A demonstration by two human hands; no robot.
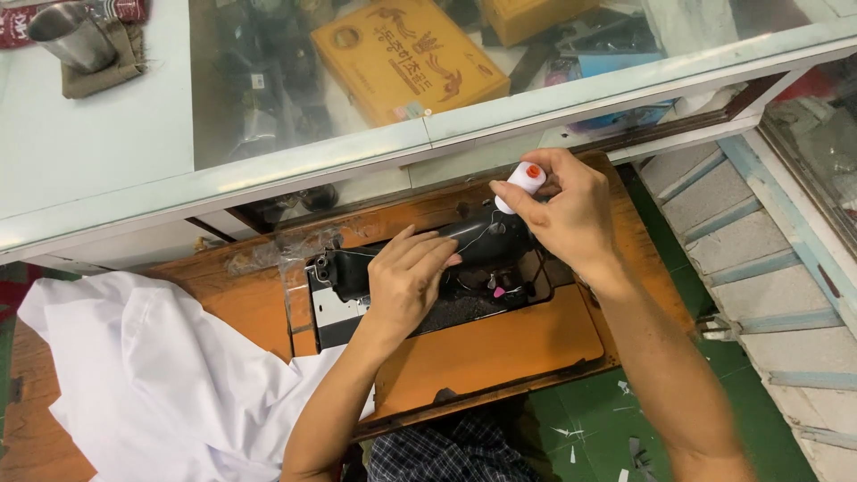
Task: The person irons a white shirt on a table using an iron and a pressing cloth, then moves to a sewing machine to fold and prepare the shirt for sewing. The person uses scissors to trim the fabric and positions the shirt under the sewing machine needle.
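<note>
Hands over wooden sewing table

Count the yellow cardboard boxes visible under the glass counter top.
2. One large yellow cardboard box lies centre top; a second yellow box sits right of it, cut off by the frame edge. Others may be hidden.

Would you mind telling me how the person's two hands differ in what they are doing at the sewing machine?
The right hand is raised and pinches a white thread spool with an orange core between its fingertips; the left hand holds nothing visible. The left hand lies flat, fingers extended, on the black sewing machine; the right hand is curled around the spool above the machine's right end. Both are bare and work over the same machine, set in a wooden table.
</note>
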